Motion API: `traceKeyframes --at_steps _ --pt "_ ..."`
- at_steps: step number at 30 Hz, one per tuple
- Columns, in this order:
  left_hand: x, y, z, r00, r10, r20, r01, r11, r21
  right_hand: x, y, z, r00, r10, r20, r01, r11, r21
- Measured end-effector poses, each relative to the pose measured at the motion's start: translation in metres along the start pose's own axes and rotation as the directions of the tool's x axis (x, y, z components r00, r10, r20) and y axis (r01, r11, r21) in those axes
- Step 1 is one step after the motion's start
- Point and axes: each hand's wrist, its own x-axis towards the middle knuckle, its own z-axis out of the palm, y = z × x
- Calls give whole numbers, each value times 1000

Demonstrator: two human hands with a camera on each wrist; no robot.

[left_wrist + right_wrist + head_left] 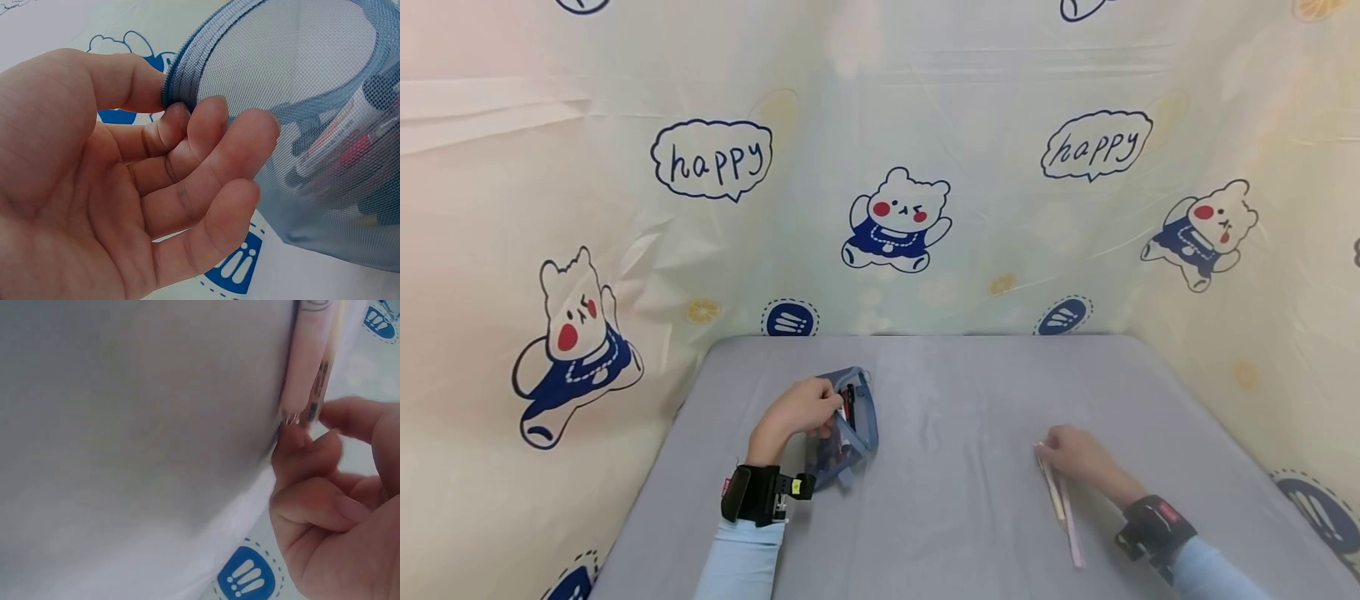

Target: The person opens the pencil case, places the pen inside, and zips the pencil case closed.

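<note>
My left hand (pixel 802 407) pinches the zipped rim of a blue mesh pencil case (pixel 867 417) between thumb and fingertips. The case's mouth gapes, and several pens and markers (pixel 331 134) show through the mesh in the left wrist view. At the right of the table, my right hand (pixel 1078 454) pinches the far ends of two slim pens at its fingertips. One is a pink pen (pixel 1072 533); a pale, cream-coloured pen (pixel 1052 493) runs beside it. Dark print shows on the slimmer pen (pixel 320 381) in the right wrist view.
A grey cloth (pixel 951 483) covers the table. Behind it hangs a pale curtain (pixel 985 225) printed with bears and "happy" bubbles. The pencil case lies left of centre, apart from the two pens.
</note>
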Motion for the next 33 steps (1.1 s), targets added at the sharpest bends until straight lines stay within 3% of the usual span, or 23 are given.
traceKeyframes --at_steps 6,17,24,33 --pt "0 -1 2 1000 -4 -15 4 1000 3 6 2 1 1000 -14 -28 16 998 54" --pt "2 -4 1 1000 -9 -18 9 1000 9 13 -1 -15 999 -31 -27 33 996 82" --pt "1 -2 0 1000 -5 -16 5 1000 16 13 -17 -21 998 -69 -13 70 983 170" --pt "0 -1 1 1000 -5 -23 6 1000 16 20 -46 -14 997 -76 11 70 963 260"
